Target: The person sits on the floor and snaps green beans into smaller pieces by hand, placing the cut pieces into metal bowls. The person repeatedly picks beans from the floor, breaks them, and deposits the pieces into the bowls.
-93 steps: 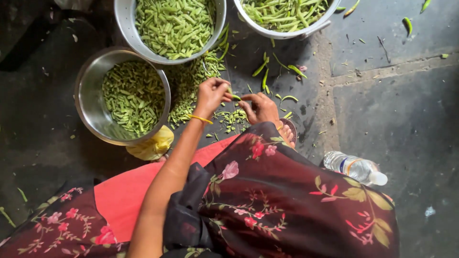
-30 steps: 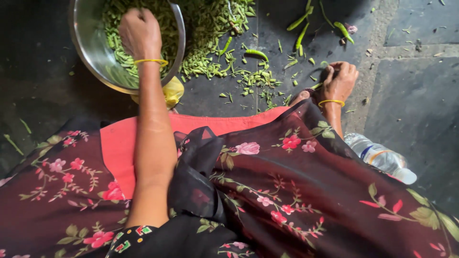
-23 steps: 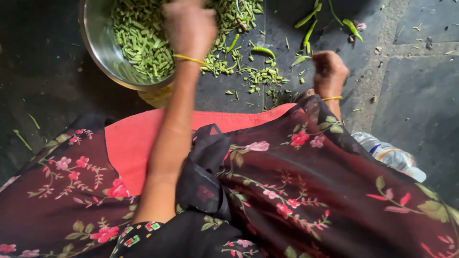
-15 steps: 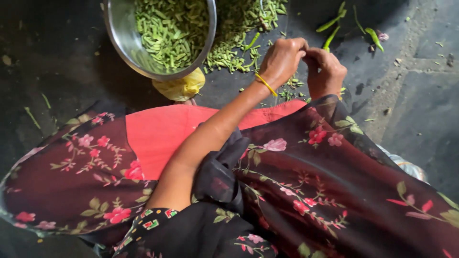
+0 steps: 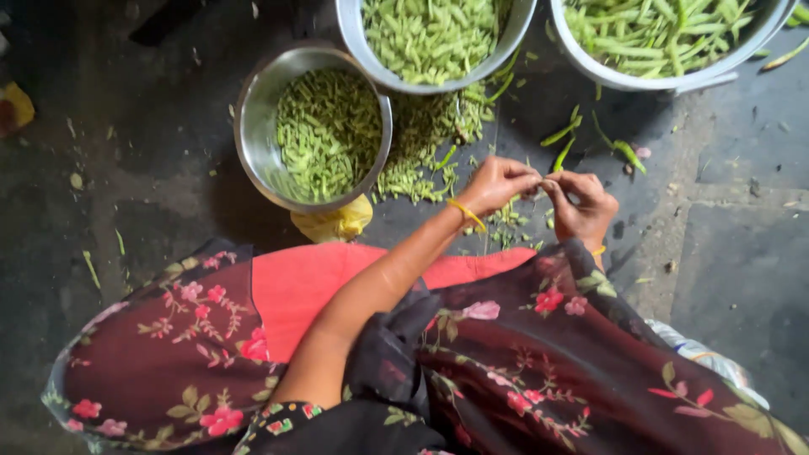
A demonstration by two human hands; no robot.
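My left hand (image 5: 499,183) and my right hand (image 5: 581,202) meet fingertip to fingertip above the dark floor, pinching something small between them; it is too hidden to name for sure, likely a green bean pod. Both wrists carry a yellow bangle. Cut green bean bits (image 5: 421,160) lie scattered on the floor just beyond my hands. A steel bowl (image 5: 253,126) with chopped green pieces stands to the left of my hands. My maroon flowered cloth (image 5: 539,371) covers my lap below.
Two larger bowls sit at the top edge: a steel one (image 5: 358,42) with cut pieces and a white one (image 5: 607,76) with whole green pods. A yellow cloth lump (image 5: 333,223) lies by the small bowl. A plastic bottle (image 5: 708,358) lies at the lower right.
My left hand has come away from the small steel bowl and swung right to meet my right hand. The view has tilted up, so both upper bowls show again.
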